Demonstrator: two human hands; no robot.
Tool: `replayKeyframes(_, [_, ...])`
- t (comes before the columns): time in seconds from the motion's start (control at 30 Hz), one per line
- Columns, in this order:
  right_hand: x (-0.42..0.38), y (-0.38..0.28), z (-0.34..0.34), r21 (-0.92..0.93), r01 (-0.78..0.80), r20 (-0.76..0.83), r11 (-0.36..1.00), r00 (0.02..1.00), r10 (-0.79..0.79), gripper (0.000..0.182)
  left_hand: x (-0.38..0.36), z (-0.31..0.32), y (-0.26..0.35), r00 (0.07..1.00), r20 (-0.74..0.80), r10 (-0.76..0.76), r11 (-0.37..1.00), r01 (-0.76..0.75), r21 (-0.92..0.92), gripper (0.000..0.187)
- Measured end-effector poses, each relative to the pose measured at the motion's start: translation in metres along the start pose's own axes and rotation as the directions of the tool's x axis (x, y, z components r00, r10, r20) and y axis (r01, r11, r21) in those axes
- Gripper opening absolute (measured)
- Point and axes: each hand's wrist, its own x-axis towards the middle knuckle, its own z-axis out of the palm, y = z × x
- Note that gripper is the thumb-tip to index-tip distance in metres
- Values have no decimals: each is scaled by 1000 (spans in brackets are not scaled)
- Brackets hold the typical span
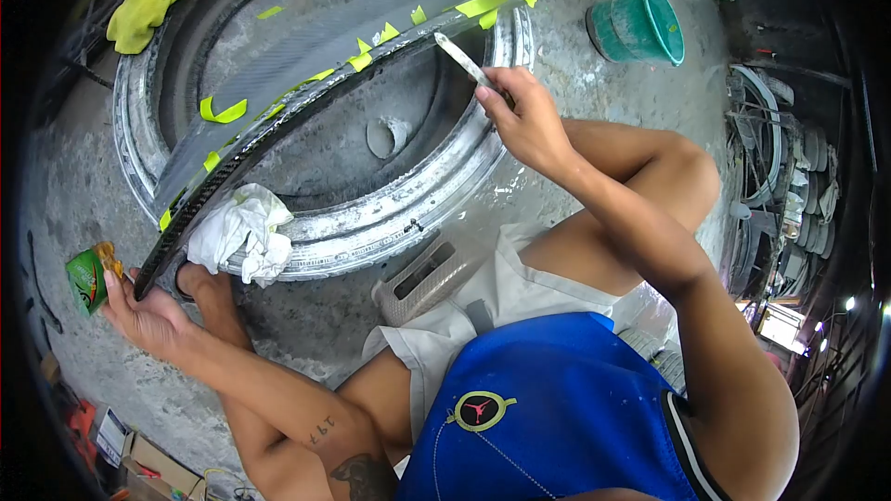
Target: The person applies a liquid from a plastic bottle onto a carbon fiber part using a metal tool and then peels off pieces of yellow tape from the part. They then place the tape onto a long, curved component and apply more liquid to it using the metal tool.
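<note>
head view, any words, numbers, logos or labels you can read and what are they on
"197", seen upside down: tattoo on the left forearm.
No lettering, only a jumping-figure logo: round badge on the blue shirt.
Too small and blurred to read: print on the green packet beside the left hand.
No text visible: stick in the right hand, teal bucket, yellow-green tape bits.

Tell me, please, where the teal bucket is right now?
The teal bucket stands on the concrete floor at upper right of the head view, beyond the right hand.
</note>
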Motion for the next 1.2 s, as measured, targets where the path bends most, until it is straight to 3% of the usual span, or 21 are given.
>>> replayKeyframes(0.37, [-6, -23, -7, 72, -95, 8, 993, 995, 94, 31, 2, -5, -2, 1000, 3, 15, 999, -14, -30, 27])
replayKeyframes(0.5, [-8, -29, 7, 121, -45, -40, 992, 998, 50, 30, 4, -9, -3, 1000, 9, -3, 999, 3, -47, 29])
replayKeyframes(0.67, [-14, -50, 2, 57, -16, 23, 998, 1000, 15, 29, 4, -10, 1, 999, 2, 52, 999, -52, -3, 31])
replayKeyframes(0.83, [-8, -35, -5, -15, -28, -70, 999, 997, 27, 29, 6, -13, 2, 999, 21, 49, 998, -49, -31, 29])
replayKeyframes(1.1, [-9, -31, -5, 27, -77, -83, 997, 993, 79, 31, 4, -12, 7, 997, 3, 71, 997, -71, -33, 29])
replayKeyframes(1.2, [-11, -45, 1, 12, -17, -72, 1000, 997, 18, 30, 5, -16, 7, 998, 8, 65, 997, -65, -39, 29])
